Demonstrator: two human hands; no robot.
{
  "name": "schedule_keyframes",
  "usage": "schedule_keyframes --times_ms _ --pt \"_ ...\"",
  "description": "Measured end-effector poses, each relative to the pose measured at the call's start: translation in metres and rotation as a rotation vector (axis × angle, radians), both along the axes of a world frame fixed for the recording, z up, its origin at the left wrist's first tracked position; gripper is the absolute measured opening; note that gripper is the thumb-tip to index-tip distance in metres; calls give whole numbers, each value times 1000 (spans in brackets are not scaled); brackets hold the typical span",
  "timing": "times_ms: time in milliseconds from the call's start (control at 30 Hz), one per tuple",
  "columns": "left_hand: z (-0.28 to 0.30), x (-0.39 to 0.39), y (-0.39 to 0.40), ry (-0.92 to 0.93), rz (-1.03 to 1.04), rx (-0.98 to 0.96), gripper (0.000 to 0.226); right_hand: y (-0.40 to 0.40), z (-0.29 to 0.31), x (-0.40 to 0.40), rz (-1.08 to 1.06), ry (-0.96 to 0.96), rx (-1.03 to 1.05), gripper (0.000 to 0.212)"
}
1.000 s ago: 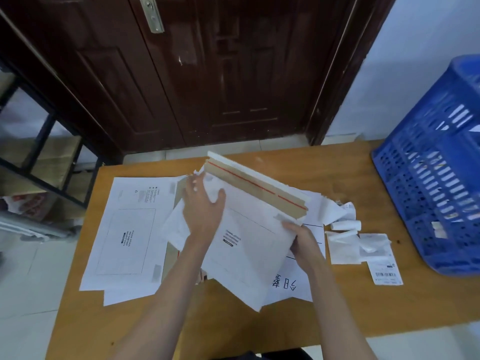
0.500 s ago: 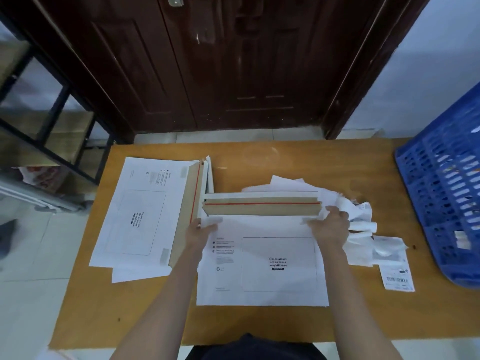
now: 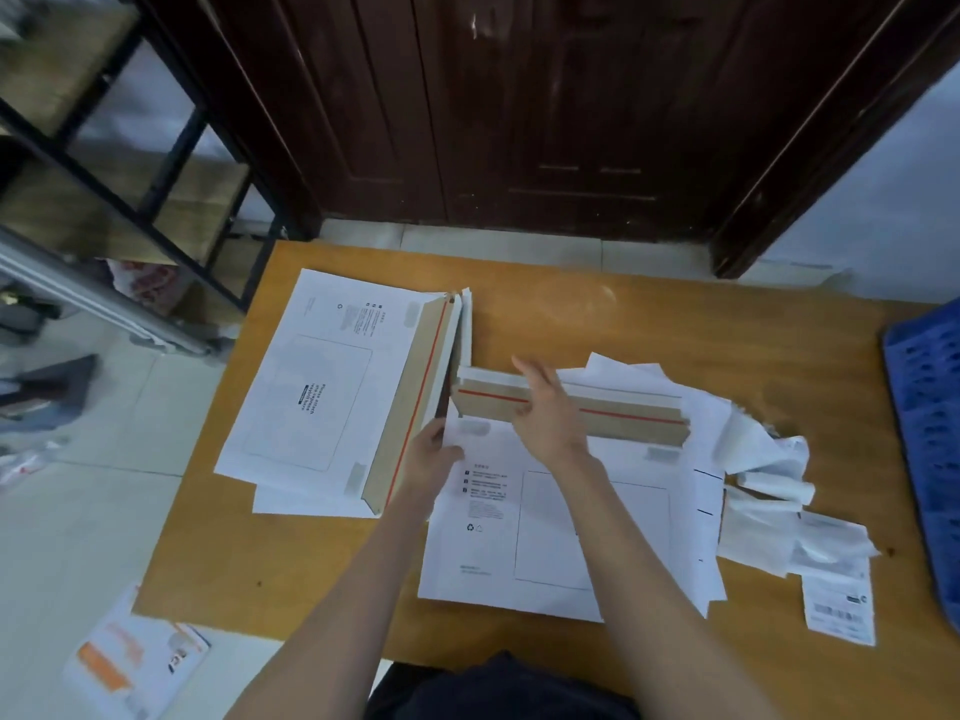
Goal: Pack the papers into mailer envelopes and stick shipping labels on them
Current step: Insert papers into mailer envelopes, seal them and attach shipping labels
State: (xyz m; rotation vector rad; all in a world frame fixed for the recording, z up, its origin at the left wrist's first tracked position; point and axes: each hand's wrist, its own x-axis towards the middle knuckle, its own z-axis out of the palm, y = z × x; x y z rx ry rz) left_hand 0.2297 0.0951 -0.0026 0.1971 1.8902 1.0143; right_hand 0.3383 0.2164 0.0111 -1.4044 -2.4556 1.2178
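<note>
Your mailer envelope point(image 3: 545, 532) now lies flat and square on the table point(image 3: 649, 324), printed face up, where a second ago you were still turning it at an angle. Its brown flap point(image 3: 623, 415) with the red tear strip stands open along the far edge. Your right hand point(image 3: 545, 413) has slid from the flap's right end to its middle and lies across it with fingers fairly straight, pressing rather than gripping. Your left hand point(image 3: 434, 459) holds the envelope's far-left corner, fingers curled at the edge; a true pinch I cannot tell. I judge you are about to fold and seal the flap, so the label comes next.

To the left lies a second mailer point(image 3: 306, 381), flap open, its edge just beside your left hand. Loose papers point(image 3: 649, 374) poke out beyond the flap. A blue crate point(image 3: 924, 407) stands at the right edge. Crumpled backing strips point(image 3: 769, 491) crowd the envelope's right side, and the shipping label point(image 3: 839, 608) lies near them at the near right.
</note>
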Motion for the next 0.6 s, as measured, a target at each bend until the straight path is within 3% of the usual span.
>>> schedule_keyframes --times_ms 67,167,333,467,600 --pt "-2 -2 -1 -15 8 -1 31 -4 -7 -4 41 -74 1 65" --pt "-7 -1 -3 -57 12 -13 35 -11 -15 4 26 -117 162 56" --pt "-12 4 1 -91 74 -64 38 -33 -23 9 -35 -84 362 16" --pt "-13 6 0 -127 112 -93 32 -41 -37 14 38 -93 499 25" --pt "-11 8 6 -179 212 -123 10 -52 -50 19 52 -133 513 32"
